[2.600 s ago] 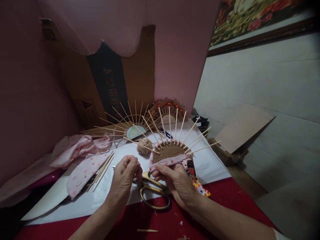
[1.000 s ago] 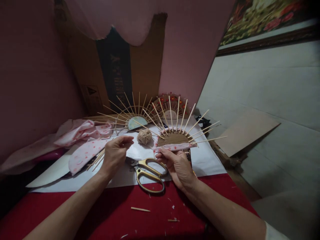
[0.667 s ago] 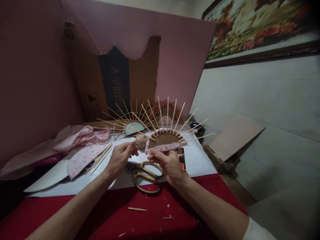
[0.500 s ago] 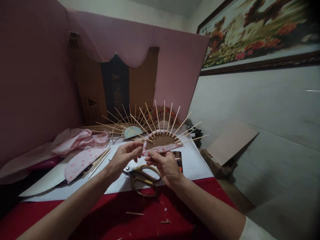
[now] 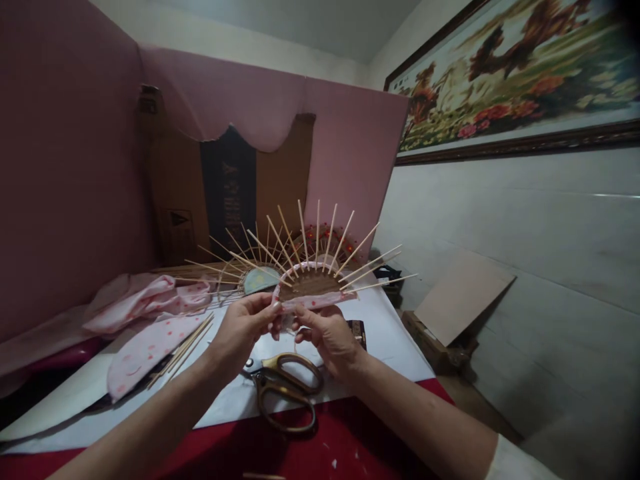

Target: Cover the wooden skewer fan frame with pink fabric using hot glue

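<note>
Between my hands is a half-round piece of brown cardboard (image 5: 309,285) edged with pink spotted fabric (image 5: 320,303). Thin wooden sticks (image 5: 319,233) fan out from its curved side. My left hand (image 5: 249,323) pinches the fabric at the left corner. My right hand (image 5: 333,333) grips the straight lower edge from below, thumb on the fabric, and its palm side is partly hidden. Beneath them, gold-handled scissors (image 5: 287,427) lie on the white sheet and red cloth. A loose end of fabric or thread hangs between the hands, too unclear to tell.
To the left lie a spotted half-round piece (image 5: 150,350), loose sticks (image 5: 183,350) and crumpled pink fabric (image 5: 155,303). Behind stands another stick fan with a pale centre (image 5: 261,280). Pink board (image 5: 350,153) and a cardboard box (image 5: 285,180) rise at the back. A framed picture (image 5: 515,87) hangs right.
My view has tilted up slightly. My left thumb and fingers have closed onto the fan's left corner, and the fan has shifted slightly left. My right hand keeps its hold.
</note>
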A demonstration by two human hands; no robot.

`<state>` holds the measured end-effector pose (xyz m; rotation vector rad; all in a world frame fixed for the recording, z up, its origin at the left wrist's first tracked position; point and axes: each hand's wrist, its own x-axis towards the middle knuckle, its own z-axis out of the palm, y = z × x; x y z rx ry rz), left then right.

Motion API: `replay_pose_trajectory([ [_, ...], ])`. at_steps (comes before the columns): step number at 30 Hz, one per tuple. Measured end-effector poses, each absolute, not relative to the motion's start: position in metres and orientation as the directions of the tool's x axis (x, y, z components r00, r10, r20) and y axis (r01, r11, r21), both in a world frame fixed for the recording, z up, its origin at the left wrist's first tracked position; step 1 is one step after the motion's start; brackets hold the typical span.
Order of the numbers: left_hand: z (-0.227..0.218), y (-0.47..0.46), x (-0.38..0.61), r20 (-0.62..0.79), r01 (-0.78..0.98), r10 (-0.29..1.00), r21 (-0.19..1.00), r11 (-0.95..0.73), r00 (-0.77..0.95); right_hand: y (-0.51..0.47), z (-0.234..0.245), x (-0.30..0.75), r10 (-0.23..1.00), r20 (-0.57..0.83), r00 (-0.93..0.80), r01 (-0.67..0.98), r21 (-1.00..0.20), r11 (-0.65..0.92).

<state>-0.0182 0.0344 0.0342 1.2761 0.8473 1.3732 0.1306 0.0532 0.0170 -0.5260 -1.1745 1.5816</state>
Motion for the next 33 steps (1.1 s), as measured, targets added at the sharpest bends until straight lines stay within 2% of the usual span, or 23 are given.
replay_pose_trajectory([
  [7,0.016,0.022,-0.020,0.176,-0.203,0.984,0.965,-0.165,0.040,0.054,0.000,0.140,0.934,0.225,-0.279,-0.539,-0.841,0.042],
  [26,0.005,0.013,-0.007,0.183,-0.216,0.982,0.962,-0.168,0.053,0.045,-0.004,0.143,0.934,0.185,-0.304,-0.493,-0.870,0.012],
  [33,0.005,0.008,0.001,0.214,-0.128,0.977,0.968,-0.214,-0.020,0.042,-0.006,0.142,0.921,0.208,-0.331,-0.505,-0.863,0.013],
])
